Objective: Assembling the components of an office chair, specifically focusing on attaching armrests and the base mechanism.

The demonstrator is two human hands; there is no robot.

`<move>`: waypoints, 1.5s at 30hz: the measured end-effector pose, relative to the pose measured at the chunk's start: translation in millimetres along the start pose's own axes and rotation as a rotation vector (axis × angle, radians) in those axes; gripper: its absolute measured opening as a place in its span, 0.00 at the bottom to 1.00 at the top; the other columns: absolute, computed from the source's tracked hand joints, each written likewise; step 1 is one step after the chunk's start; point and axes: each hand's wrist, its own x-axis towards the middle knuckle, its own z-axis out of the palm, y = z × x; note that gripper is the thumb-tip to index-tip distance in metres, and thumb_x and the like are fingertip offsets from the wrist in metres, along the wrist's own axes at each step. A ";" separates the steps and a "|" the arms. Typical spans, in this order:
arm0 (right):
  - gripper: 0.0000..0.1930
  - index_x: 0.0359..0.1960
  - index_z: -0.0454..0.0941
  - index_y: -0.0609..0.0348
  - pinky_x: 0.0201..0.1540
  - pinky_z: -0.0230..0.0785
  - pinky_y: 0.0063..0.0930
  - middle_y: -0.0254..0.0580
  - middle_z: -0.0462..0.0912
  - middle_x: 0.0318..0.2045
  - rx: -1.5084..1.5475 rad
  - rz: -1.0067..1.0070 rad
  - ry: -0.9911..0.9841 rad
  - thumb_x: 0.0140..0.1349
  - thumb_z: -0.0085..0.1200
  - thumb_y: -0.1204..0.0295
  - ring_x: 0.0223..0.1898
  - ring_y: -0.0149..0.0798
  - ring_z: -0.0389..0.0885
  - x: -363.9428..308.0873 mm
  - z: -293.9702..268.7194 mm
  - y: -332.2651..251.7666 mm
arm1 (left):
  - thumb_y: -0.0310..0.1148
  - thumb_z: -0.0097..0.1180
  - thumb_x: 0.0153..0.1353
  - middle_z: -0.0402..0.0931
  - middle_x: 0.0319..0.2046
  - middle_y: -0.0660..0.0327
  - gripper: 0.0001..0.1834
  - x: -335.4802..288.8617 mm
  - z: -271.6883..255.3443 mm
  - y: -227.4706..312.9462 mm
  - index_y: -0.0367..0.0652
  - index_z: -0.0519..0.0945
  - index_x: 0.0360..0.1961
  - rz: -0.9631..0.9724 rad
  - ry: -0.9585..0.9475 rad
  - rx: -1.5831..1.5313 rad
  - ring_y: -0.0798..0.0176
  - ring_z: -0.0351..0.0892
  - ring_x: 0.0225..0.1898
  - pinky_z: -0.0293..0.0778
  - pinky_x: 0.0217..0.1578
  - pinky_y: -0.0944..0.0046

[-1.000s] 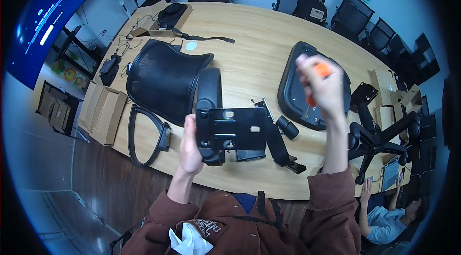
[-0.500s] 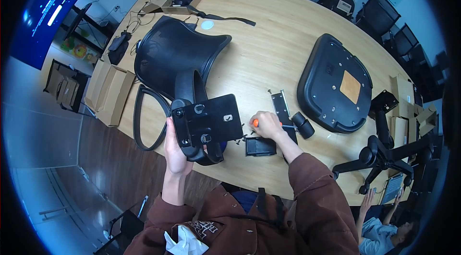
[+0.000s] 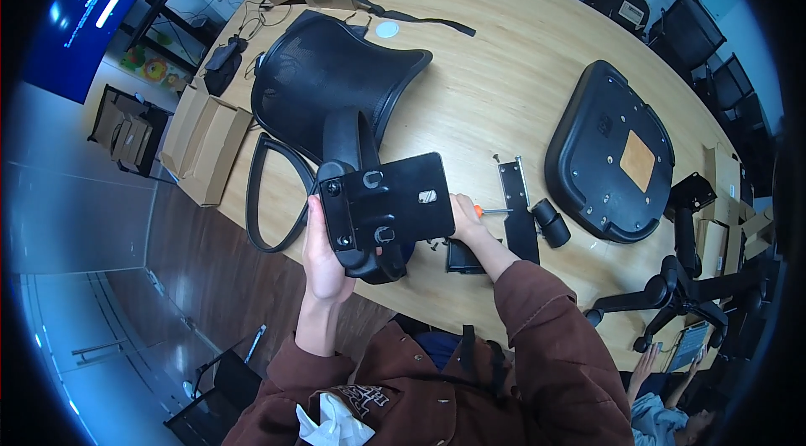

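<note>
My left hand (image 3: 326, 257) is closed around a black chair armrest (image 3: 363, 266), raised above the table's near edge. A flat black metal plate (image 3: 401, 198) lies against the armrest, with two bolts at its left end and an oblong slot at its right. Beside the plate's right edge, my right hand (image 3: 470, 221) grips a screwdriver (image 3: 480, 212) with an orange handle, its shaft pointing right. The plate hides some of my right fingers. Small screws (image 3: 435, 243) and a black box-shaped part (image 3: 464, 256) lie just below that hand.
The mesh backrest (image 3: 336, 81) and a second armrest (image 3: 254, 194) lie left. To the right are a metal bracket (image 3: 514, 182), black cylinder (image 3: 550, 224), seat (image 3: 609, 152) and wheeled base (image 3: 672, 291). A cardboard box (image 3: 201, 144) stands far left; another person's hands (image 3: 646, 366) are lower right.
The whole view has shifted, moving the table things rightward. My right hand has come from over the loose screws to the plate's edge, still with the screwdriver; the armrest stays in my left hand.
</note>
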 end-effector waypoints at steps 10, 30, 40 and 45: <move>0.08 0.37 0.85 0.58 0.47 0.76 0.35 0.45 0.84 0.38 0.407 -0.072 0.734 0.57 0.65 0.71 0.41 0.46 0.85 -32.7 -97.7 13.0 | 0.57 0.25 0.77 0.81 0.36 0.56 0.34 4.5 14.1 1.7 0.38 0.76 0.52 0.020 -0.058 0.019 0.64 0.80 0.30 0.78 0.30 0.65; 0.11 0.38 0.86 0.60 0.26 0.71 0.26 0.40 0.82 0.25 0.418 -0.258 0.864 0.51 0.69 0.78 0.22 0.35 0.80 -173.8 -196.0 -149.5 | 0.49 0.28 0.79 0.68 0.48 0.58 0.21 -23.7 49.3 -55.2 0.40 0.57 0.53 0.203 -0.314 0.158 0.73 0.70 0.48 0.70 0.52 0.68; 0.11 0.38 0.87 0.60 0.24 0.69 0.28 0.40 0.81 0.22 0.268 -0.176 0.955 0.51 0.69 0.76 0.20 0.38 0.79 -175.6 -172.7 -154.0 | 0.50 0.30 0.78 0.68 0.48 0.57 0.23 -29.3 48.7 -53.7 0.38 0.56 0.55 0.145 -0.287 0.128 0.72 0.71 0.48 0.71 0.51 0.68; 0.13 0.40 0.87 0.56 0.23 0.68 0.30 0.38 0.80 0.20 0.187 -0.179 1.019 0.51 0.70 0.72 0.18 0.39 0.78 -171.6 -158.8 -153.8 | 0.51 0.31 0.78 0.69 0.47 0.57 0.23 -32.5 49.2 -51.0 0.39 0.56 0.55 0.162 -0.267 0.094 0.72 0.71 0.47 0.71 0.50 0.68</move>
